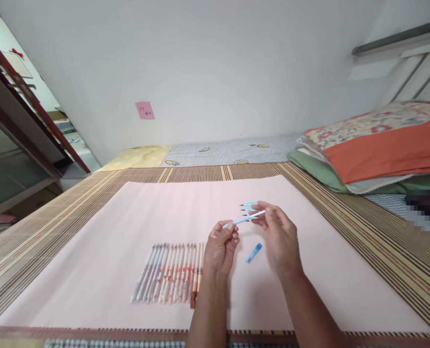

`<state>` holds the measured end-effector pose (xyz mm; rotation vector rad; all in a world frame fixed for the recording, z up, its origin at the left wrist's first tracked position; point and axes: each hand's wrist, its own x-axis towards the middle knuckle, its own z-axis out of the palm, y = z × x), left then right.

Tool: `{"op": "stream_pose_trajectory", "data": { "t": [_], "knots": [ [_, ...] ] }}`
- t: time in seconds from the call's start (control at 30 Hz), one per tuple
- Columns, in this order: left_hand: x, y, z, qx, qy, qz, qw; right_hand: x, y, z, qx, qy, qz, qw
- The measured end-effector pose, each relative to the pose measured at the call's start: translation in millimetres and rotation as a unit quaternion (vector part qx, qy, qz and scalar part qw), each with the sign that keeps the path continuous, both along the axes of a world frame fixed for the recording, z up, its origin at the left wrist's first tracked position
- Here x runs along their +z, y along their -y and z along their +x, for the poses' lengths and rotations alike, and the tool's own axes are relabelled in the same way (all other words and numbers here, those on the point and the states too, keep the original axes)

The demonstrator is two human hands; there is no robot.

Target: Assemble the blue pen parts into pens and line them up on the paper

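Observation:
Between my two hands is a slim light-blue pen [244, 219], tilted up to the right. My left hand [222, 246] pinches its lower left end, and the fingers of my right hand [278, 234] close on its upper right end. Just behind the pen, several light-blue pens with dark tips [250, 205] lie on the pink sheet [102, 232], partly hidden by my right hand. A small blue case [254, 253] rests on the sheet between my forearms. Left of my left wrist is a row of several pens [171, 273], its right end partly covered.
A striped mat [73, 205] lies under the sheet. Folded bedding and a pillow [389, 145] are piled at the right. A pink note [144, 110] is on the wall behind. At the far left is a doorway with a red frame [37, 101].

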<state>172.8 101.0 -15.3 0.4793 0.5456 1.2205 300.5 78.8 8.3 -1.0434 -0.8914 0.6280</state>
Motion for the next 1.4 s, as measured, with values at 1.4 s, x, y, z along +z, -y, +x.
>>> {"op": "stream_pose_trajectory", "data": {
  "t": [1.4],
  "knots": [
    [-0.5, 1.8, 5.0, 0.105, -0.078, 0.074, 0.989, -25.4, -11.6, -6.9, 0.048, -0.053, -0.096, 0.993]
  ]
}}
